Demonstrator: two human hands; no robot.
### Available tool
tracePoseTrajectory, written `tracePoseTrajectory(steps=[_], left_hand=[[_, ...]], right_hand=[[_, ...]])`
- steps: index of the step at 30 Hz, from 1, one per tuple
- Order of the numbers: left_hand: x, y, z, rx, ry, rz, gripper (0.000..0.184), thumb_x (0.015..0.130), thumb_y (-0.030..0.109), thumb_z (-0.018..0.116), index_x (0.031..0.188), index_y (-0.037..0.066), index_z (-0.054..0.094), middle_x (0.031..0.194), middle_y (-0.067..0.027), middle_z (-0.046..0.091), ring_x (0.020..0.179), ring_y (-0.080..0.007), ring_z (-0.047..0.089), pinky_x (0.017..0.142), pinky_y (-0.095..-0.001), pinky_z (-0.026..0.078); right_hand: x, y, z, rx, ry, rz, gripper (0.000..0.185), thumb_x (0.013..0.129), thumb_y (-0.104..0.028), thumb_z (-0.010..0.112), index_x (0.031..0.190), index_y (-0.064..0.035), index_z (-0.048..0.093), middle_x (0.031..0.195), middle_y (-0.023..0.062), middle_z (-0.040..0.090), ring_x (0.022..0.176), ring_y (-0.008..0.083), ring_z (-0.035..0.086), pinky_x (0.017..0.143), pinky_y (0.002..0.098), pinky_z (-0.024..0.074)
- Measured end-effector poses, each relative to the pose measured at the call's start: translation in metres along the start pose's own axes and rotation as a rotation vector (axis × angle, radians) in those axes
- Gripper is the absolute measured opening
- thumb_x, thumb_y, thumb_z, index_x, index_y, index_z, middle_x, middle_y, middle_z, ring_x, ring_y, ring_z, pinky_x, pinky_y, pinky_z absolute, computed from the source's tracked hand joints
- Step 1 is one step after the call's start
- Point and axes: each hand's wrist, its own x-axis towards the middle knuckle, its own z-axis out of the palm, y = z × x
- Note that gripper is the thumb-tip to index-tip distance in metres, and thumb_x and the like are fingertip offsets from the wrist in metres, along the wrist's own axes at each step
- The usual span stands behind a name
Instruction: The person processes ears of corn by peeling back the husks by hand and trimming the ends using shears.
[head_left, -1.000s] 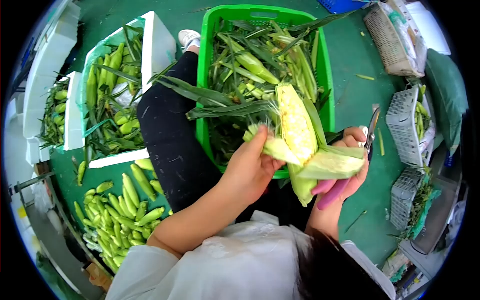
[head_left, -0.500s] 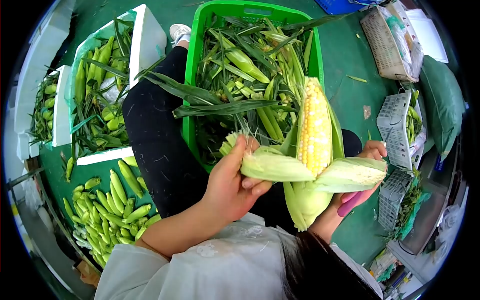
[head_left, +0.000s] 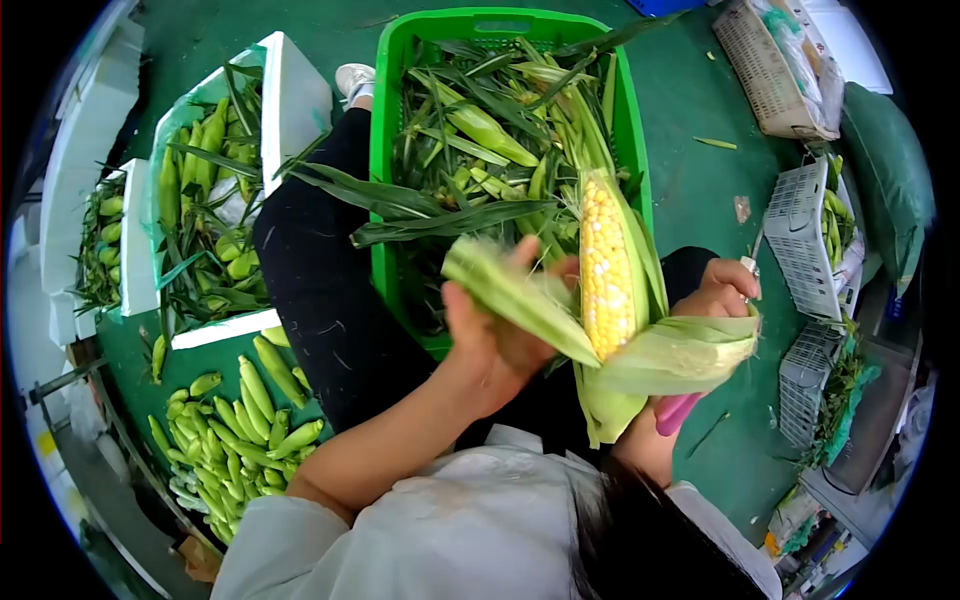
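Note:
A corn cob with yellow and white kernels stands bare in front of me, its green husk peeled down to both sides. My right hand is closed behind the husk on the right, with a pink handle showing below it and a bit of metal at the fingers. My left hand is at the left husk strip, its fingers apart and blurred. Behind the cob is the green crate, full of husks and leaves.
Husked-looking green ears lie in a pile on the floor at the left. White foam boxes with corn stand behind it. White baskets line the right side, near a green sack.
The left hand has loosened from its closed hold on the left husk strip, and its fingers have spread. The cob and right hand have shifted slightly left since half a second ago.

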Motion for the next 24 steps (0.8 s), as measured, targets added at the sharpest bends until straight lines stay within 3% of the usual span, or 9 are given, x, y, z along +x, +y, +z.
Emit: tracePoseTrajectory(steps=[1, 4, 6, 8, 9, 11, 14, 21, 24], left_hand=[[0.006, -0.006, -0.01, -0.16, -0.084, -0.104, 0.095, 0.084, 0.082, 0.037, 0.146, 0.01, 0.038, 0.153, -0.0118, 0.036, 0.136, -0.0275, 0.041, 0.113, -0.0477, 0.032], [0.005, -0.009, 0.007, 0.211, -0.009, -0.12, 0.087, 0.085, 0.067, 0.061, 0.144, 0.007, 0.039, 0.144, -0.0127, 0.047, 0.128, -0.0277, 0.049, 0.109, -0.0461, 0.038], [0.006, 0.01, 0.019, 0.444, 0.029, -0.132, 0.077, 0.085, 0.047, 0.071, 0.142, 0.005, 0.04, 0.136, -0.0124, 0.052, 0.122, -0.0265, 0.053, 0.104, -0.0437, 0.043], [0.009, 0.022, 0.031, 0.54, 0.13, -0.021, 0.064, 0.085, 0.018, 0.075, 0.138, 0.002, 0.042, 0.125, -0.0113, 0.058, 0.115, -0.0235, 0.057, 0.097, -0.0386, 0.048], [0.006, 0.027, 0.038, 0.68, 0.245, 0.043, 0.05, 0.086, 0.021, 0.076, 0.126, -0.001, 0.055, 0.115, -0.008, 0.063, 0.103, -0.0164, 0.061, 0.09, -0.0324, 0.05], [0.001, 0.041, 0.034, 1.056, 0.215, 0.156, 0.059, 0.085, 0.018, 0.077, 0.132, -0.001, 0.049, 0.118, -0.0076, 0.061, 0.106, -0.0151, 0.059, 0.092, -0.0309, 0.049], [-0.005, 0.053, 0.03, 1.042, 0.113, 0.171, 0.066, 0.083, 0.013, 0.079, 0.138, 0.001, 0.044, 0.12, -0.0069, 0.06, 0.108, -0.0138, 0.057, 0.094, -0.0299, 0.048], [-0.014, 0.066, 0.027, 1.265, 0.029, 0.239, 0.07, 0.081, 0.008, 0.079, 0.14, -0.001, 0.042, 0.125, -0.0084, 0.058, 0.11, -0.0148, 0.057, 0.097, -0.0306, 0.046], [-0.015, 0.076, 0.02, 1.218, 0.012, 0.176, 0.074, 0.081, 0.013, 0.08, 0.141, -0.001, 0.039, 0.129, -0.0102, 0.055, 0.116, -0.0155, 0.054, 0.1, -0.0324, 0.045]], right_hand=[[0.0, 0.004, -0.003, -0.055, 0.066, -0.007, 0.002, 0.097, -0.014, 0.049, 0.099, -0.014, 0.048, 0.069, -0.0038, 0.048, 0.061, 0.007, 0.043, 0.056, 0.0249, 0.0364], [-0.003, 0.008, -0.008, -0.083, 0.112, 0.073, 0.012, 0.093, -0.005, 0.05, 0.101, -0.0126, 0.045, 0.067, -0.0032, 0.045, 0.059, 0.009, 0.04, 0.053, 0.0266, 0.0334], [-0.008, 0.005, -0.007, -0.319, 0.111, 0.132, 0.015, 0.093, -0.003, 0.048, 0.104, -0.0114, 0.043, 0.065, -0.0035, 0.041, 0.058, 0.0108, 0.037, 0.051, 0.0284, 0.0314], [-0.017, 0.009, -0.003, -0.723, 0.227, 0.096, 0.024, 0.086, -0.011, 0.061, 0.102, -0.0088, 0.043, 0.065, -0.0008, 0.041, 0.061, 0.013, 0.04, 0.052, 0.0295, 0.0334], [-0.017, 0.013, 0.001, -0.93, 0.345, 0.08, 0.03, 0.083, -0.014, 0.065, 0.102, -0.0072, 0.043, 0.066, 0.0004, 0.042, 0.062, 0.0138, 0.042, 0.052, 0.0296, 0.0346], [-0.006, 0.028, 0.014, -1.44, 0.558, -0.023, 0.042, 0.083, -0.019, 0.068, 0.115, 0.0021, 0.049, 0.078, 0.0074, 0.056, 0.07, 0.0157, 0.053, 0.061, 0.0265, 0.0438], [0.018, 0.023, 0.014, -1.941, 0.497, -0.083, 0.035, 0.089, -0.015, 0.066, 0.117, 0.0035, 0.053, 0.083, 0.005, 0.059, 0.072, 0.0115, 0.055, 0.063, 0.0239, 0.0441], [0.07, 0.053, 0.013, -2.499, -0.091, 0.437, 0.038, 0.081, -0.013, 0.074, 0.111, 0.0001, 0.055, 0.081, 0.0043, 0.057, 0.07, 0.012, 0.053, 0.065, 0.0259, 0.0446], [0.074, 0.051, 0.0, -2.349, -0.111, 0.47, 0.033, 0.085, -0.01, 0.069, 0.113, 0.0003, 0.055, 0.086, 0.0059, 0.058, 0.073, 0.0141, 0.055, 0.068, 0.0269, 0.0462]])
